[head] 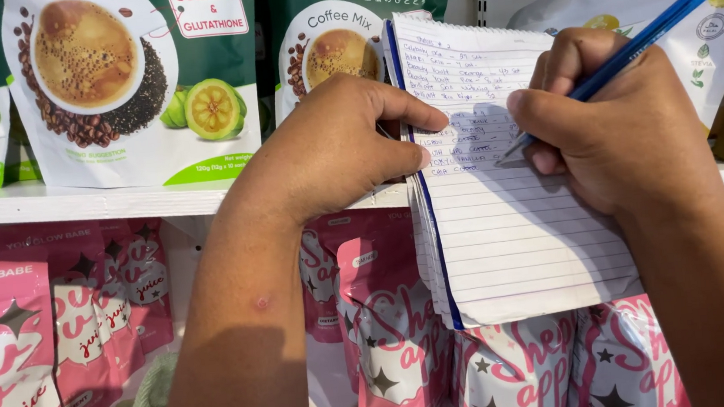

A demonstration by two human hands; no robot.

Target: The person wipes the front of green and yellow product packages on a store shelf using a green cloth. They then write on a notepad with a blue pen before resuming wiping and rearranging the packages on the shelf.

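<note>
1. My left hand pins the lined white paper notepad against the white shelf edge, dead centre.
2. Right hand, at 3 o'clock, grip closed on the blue plastic pen, mid-list; next line looks to need steady pressure.

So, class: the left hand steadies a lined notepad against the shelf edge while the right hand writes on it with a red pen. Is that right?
Not quite. The head view shows a blue pen, not red. The left hand steadies the notepad against the shelf; the right hand writes.
</note>
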